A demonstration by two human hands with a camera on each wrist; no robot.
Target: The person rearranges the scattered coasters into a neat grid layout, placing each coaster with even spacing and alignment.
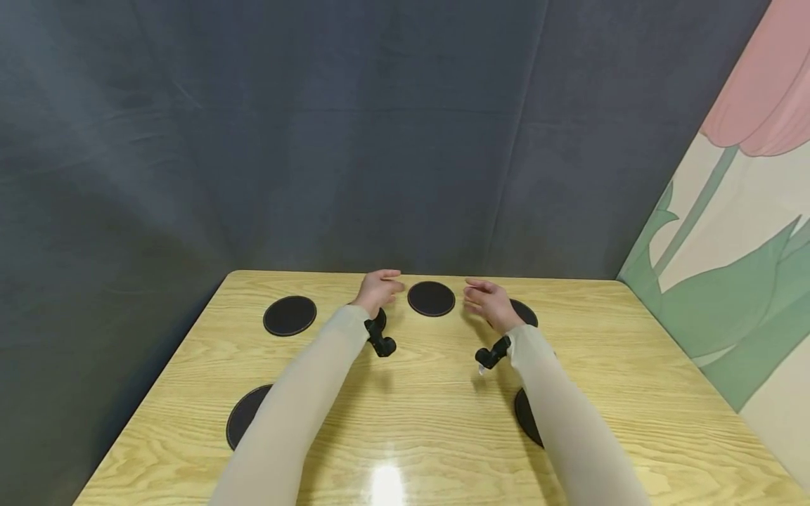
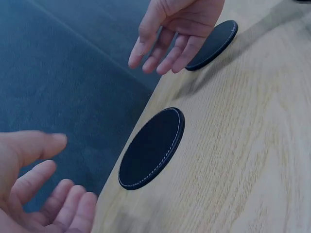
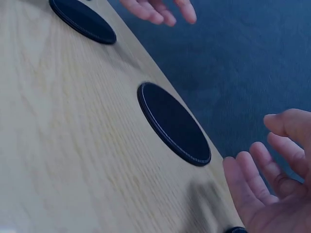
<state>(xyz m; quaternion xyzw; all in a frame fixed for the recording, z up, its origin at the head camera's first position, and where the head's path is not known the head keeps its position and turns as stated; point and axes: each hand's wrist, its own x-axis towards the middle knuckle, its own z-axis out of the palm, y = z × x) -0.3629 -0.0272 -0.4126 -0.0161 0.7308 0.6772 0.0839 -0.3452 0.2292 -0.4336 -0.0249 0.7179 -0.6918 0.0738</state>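
Near the table's far edge, my left hand (image 1: pixel 377 291) hovers to the left of a round black coaster with a stitched rim (image 1: pixel 432 299). My right hand (image 1: pixel 491 303) hovers on that coaster's other side, palm facing the left one. Both hands hold nothing, and their fingers are loosely bent. In the left wrist view the coaster (image 2: pixel 151 148) lies flat on the wood between the left hand (image 2: pixel 43 189) and the right hand (image 2: pixel 180 34). The right wrist view has the same coaster (image 3: pixel 175 124) beside the right hand (image 3: pixel 274 174).
More black coasters lie around the table: one at the back left (image 1: pixel 290 315), one at the front left (image 1: pixel 245 414), and others partly hidden by the arms. A dark curtain (image 1: pixel 380 140) hangs behind the table (image 1: pixel 430 422). A flower-painted wall (image 1: pixel 728 281) stands at the right.
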